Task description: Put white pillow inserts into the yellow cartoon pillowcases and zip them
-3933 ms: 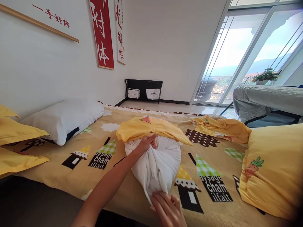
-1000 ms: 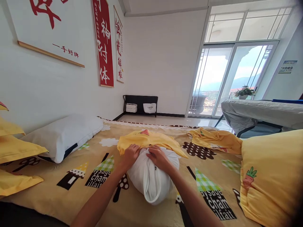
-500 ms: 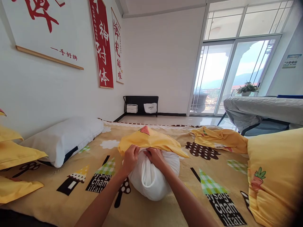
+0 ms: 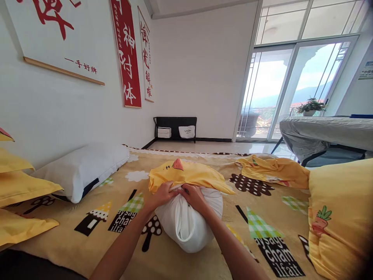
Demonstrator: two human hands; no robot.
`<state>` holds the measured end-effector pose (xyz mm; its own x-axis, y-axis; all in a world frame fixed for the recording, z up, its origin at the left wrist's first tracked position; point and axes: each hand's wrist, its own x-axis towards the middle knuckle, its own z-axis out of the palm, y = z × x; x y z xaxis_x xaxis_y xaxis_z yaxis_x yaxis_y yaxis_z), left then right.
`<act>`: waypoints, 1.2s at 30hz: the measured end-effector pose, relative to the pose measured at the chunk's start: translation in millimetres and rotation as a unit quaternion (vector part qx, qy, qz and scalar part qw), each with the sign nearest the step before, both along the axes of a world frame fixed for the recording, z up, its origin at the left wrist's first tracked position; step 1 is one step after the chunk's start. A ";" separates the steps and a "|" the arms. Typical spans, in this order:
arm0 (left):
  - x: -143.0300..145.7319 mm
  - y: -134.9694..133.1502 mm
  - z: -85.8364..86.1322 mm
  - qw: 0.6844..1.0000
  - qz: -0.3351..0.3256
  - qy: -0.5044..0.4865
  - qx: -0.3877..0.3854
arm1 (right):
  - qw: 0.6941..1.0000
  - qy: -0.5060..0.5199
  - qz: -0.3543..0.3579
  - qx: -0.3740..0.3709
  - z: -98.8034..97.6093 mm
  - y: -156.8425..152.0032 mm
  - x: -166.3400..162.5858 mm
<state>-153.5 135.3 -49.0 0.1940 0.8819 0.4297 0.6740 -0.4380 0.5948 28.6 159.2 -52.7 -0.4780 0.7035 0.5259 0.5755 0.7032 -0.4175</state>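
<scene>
- Changed since the earliest frame: the right hand has moved from the near end of the bunched white pillow up to the rim of the yellow pillowcase, just beside the left hand.
- Bedspread: tan, printed with houses, trees and clouds; it carries all the bedding listed below.
- Table: grey-covered, beyond the bed at the right, bearing a potted plant.
- Filled yellow pillow: at the right edge of view, carrot print toward the middle of the bed.
- Plain white pillow: lying at the left, by the wall, well apart from the hands.
- Bunched white pillow: mid-bed, between the forearms, rounded, with a deep lengthwise fold; its far end meets the pillowcase.
- Yellow pillowcase: spread over and beyond that far end, most of it lying loose and wrinkled.
- Left hand: thumb and fingers brought together, clamped on the left part of the rim.
- Right hand: fingers bent against the white fabric at the rim; whether they are clamped on it cannot be told.
- Red wedge print: on top of the pillowcase.
</scene>
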 end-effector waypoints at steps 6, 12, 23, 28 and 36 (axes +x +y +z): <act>10.6 -5.3 -0.9 0.999 0.005 -0.028 0.015 | 0.999 0.034 0.013 -0.013 -1.8 -6.0 5.7; 5.6 -11.7 -9.0 0.994 0.077 -0.005 0.080 | 0.984 0.157 0.070 -0.049 3.8 -34.9 50.9; 14.4 -23.9 -3.6 0.970 0.164 0.171 0.054 | 0.986 0.145 -0.006 -0.079 -9.2 -32.7 101.0; 27.8 -26.2 7.1 0.927 0.244 0.273 0.086 | 0.996 0.079 0.025 0.033 -26.1 -23.3 65.6; 63.8 5.4 -0.3 0.913 0.193 0.282 0.222 | 0.999 -0.028 0.033 -0.017 -46.4 -21.3 50.2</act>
<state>-89.7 140.7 -49.3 0.2075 0.6941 0.6893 0.9733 -0.2175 -0.0739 78.7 137.9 -99.1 -0.5516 0.6873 0.4727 0.5523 0.7256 -0.4105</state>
